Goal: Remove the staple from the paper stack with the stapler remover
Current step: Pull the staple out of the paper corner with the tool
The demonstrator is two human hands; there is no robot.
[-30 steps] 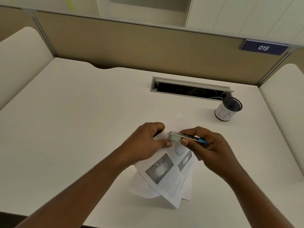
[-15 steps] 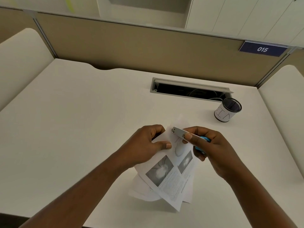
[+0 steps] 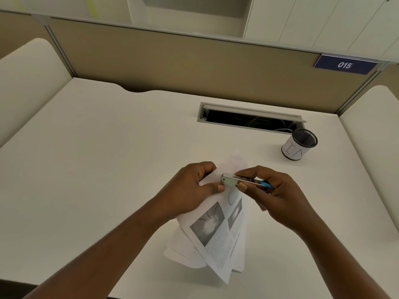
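A printed paper stack [image 3: 218,236] with grey pictures and text is held off the white desk, its lower sheets hanging down and fanning apart. My left hand [image 3: 190,188] pinches the stack's upper corner between thumb and fingers. My right hand [image 3: 274,195] grips a slim metal staple remover [image 3: 239,181] with a blue end, lying nearly level. Its silver tip sits at the paper's top corner, right beside my left thumb. The staple itself is too small to make out.
A black mesh pen cup [image 3: 299,147] with a white paper wrap stands at the back right. A cable slot [image 3: 250,119] with an open lid is set into the white desk [image 3: 97,169]. Beige partitions enclose the desk on three sides.
The remover's tip dipped from pointing up at the paper corner to lying level beside my left thumb. My left hand kept its pinch on the corner.
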